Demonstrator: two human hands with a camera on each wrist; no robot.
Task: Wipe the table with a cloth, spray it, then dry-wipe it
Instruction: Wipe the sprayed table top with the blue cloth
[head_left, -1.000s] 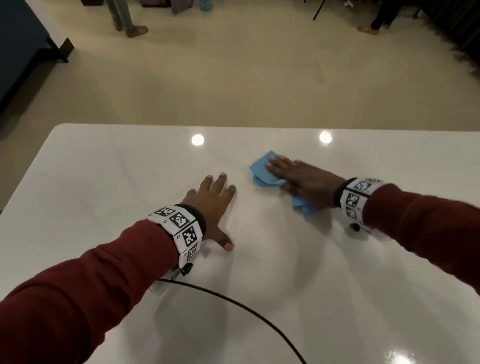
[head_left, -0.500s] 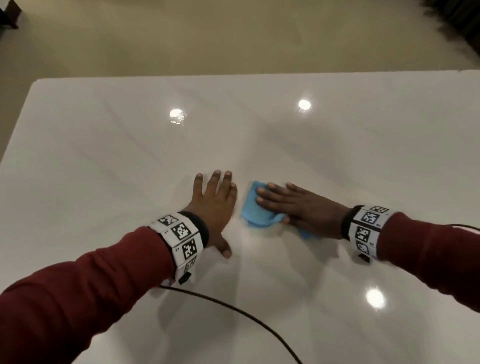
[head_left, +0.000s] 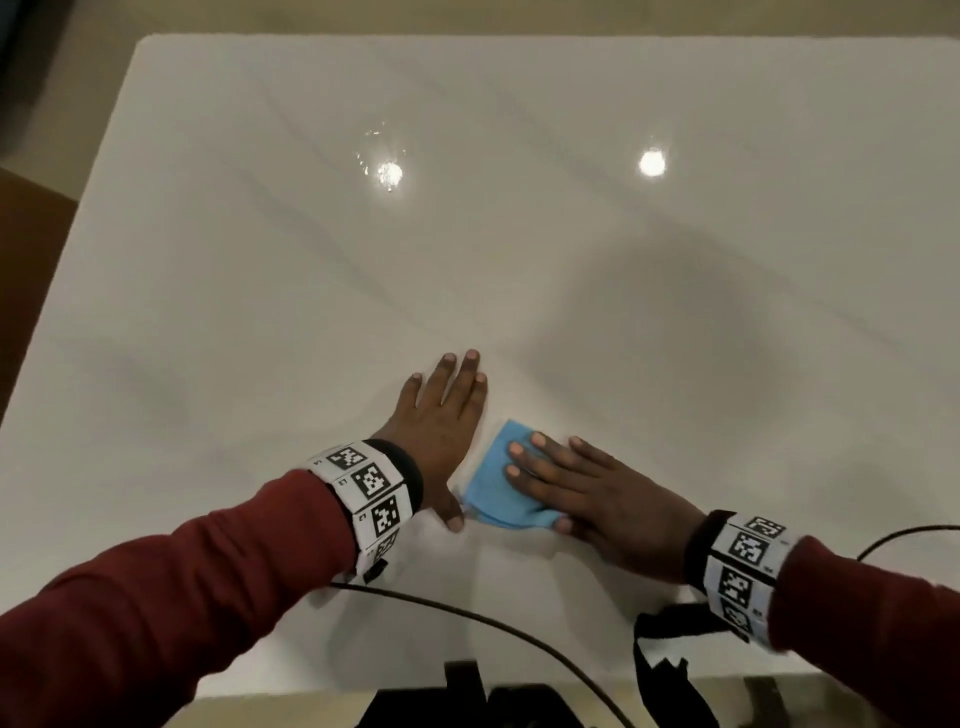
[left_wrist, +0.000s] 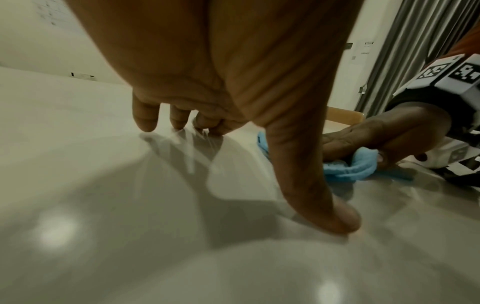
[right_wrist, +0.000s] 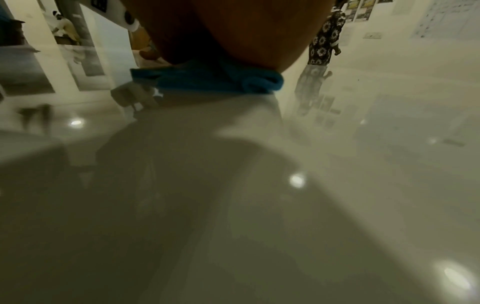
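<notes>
A glossy white table fills the head view. On it, near the front edge, lies a folded blue cloth. My right hand presses flat on the cloth with straight fingers; its thumb lies along the cloth's near edge. My left hand rests flat on the bare table just left of the cloth, fingers straight, thumb spread toward the cloth. The left wrist view shows the cloth bunched under the right hand. In the right wrist view the cloth lies under my palm. No spray bottle is in view.
A black cable crosses the table's front edge, and a black strap hangs by my right wrist. Wet streaks glint around a light reflection far on the table. Another person stands beyond the table.
My right hand has dragged the cloth toward me and leftward, from mid-table to beside my left thumb. My left hand has stayed flat on the table. The head camera has tilted down.
</notes>
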